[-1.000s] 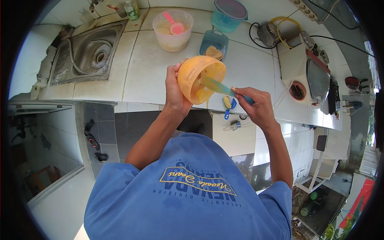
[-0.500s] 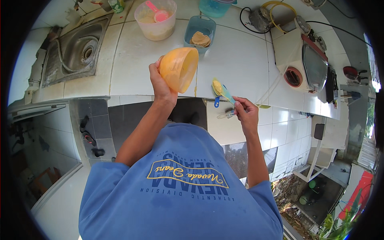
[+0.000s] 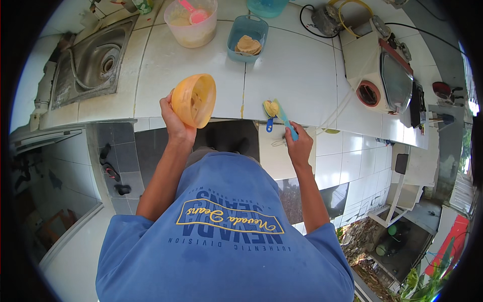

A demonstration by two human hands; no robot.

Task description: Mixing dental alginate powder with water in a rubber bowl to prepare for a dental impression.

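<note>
My left hand [image 3: 177, 122] grips an orange-yellow bowl [image 3: 182, 104], tipped on its side above the counter's front edge; a little residue clings to its inner wall. With my right hand [image 3: 299, 143] I hold a light-blue spatula [image 3: 285, 118] by its handle. Its blade meets a soft pale-yellow lump [image 3: 271, 107] at a blue scoop [image 3: 269, 126] by the counter's edge. Whether the lump sits on the blade or in the scoop, I cannot tell. Farther back, a blue tub [image 3: 250, 22] contains a tan, dough-like mass [image 3: 248, 45].
A translucent bucket [image 3: 193, 38] with a pink scoop [image 3: 198, 16] stands at the back. The sink [image 3: 103, 68] is set into the counter [image 3: 297, 70] on the left. Rightward is a white machine with a dark round opening [image 3: 368, 93]. A wire whisk [image 3: 278, 143] shows beside my right hand.
The bowl has moved left and toward me, and its opening now faces more toward the camera. My right hand has shifted slightly left, bringing the spatula more upright against the yellow lump.
</note>
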